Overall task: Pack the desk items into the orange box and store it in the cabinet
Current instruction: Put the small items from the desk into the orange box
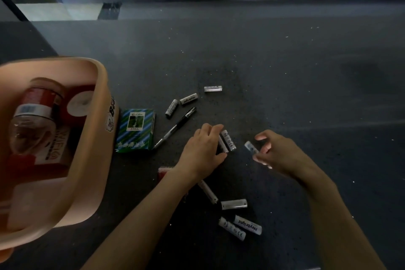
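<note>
At far left we see the orange box (94,160), tilted toward the camera at the edge of the dark tabletop (285,61). It holds a clear bottle (32,120) lying on a red carton (54,151).

Just right of the box, a green card pack (135,130) lies flat. A black pen (175,130) lies slantwise with its tip near the pack's lower corner. Above the pen lie two batteries (171,108), and farther right a lone battery (213,89) lies level.

The left hand (202,149) rests palm down on the tabletop. Its fingers and thumb curl round a battery pair (229,140), the nearer battery partly hidden under the fingertips. A small red item (163,171) shows from beneath the left wrist; we cannot tell what it is.

Below the left forearm we see four more batteries (234,204) lying loose: one slanted beside the arm, one level, and two side by side nearest the camera.

The right hand (276,151) hovers above the tabletop, apart from the left hand. It pinches a blurred battery (251,148) between thumb and fingertips.
</note>
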A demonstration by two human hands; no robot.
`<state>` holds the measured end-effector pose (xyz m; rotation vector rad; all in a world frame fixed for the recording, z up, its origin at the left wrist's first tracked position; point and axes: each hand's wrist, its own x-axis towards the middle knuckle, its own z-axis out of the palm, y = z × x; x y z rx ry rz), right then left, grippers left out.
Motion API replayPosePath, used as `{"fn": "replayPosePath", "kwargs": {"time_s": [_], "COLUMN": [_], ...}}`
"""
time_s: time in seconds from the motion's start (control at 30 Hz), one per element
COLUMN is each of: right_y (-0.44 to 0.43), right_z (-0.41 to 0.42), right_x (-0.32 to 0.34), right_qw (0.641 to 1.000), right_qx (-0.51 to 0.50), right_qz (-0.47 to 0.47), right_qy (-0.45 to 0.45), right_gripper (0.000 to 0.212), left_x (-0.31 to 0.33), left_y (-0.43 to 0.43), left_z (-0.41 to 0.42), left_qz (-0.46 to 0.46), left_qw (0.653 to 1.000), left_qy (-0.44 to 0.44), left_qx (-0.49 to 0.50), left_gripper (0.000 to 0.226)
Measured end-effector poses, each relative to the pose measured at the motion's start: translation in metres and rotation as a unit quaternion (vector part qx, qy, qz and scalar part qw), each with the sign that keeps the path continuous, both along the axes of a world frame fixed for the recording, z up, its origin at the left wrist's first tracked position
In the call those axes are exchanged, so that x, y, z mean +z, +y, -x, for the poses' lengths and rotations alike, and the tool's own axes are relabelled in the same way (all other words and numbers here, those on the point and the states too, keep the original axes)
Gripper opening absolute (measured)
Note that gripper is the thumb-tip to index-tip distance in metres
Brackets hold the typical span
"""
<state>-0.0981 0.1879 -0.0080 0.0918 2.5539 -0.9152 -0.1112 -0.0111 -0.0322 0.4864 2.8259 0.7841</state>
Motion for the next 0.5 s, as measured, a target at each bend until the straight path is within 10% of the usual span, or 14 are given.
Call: {"fn": "replayPosePath", "kwargs": {"time_s": [0.5], "right_y": [-0.046], "right_z": [0.027], "right_x": [-0.001], "right_qw": [0.993], "right_qx": [0.106], "right_qz": [0.022], "right_qy": [0.037], "right_gripper": [0.08], "left_x": [0.005], "left_y": [-0.013], "left_z": [0.01], "left_qz": [-0.067], "left_qw": [0.994], "left_qy": [-0.084], "left_qx": [-0.003], "left_gripper": [0.08]}}
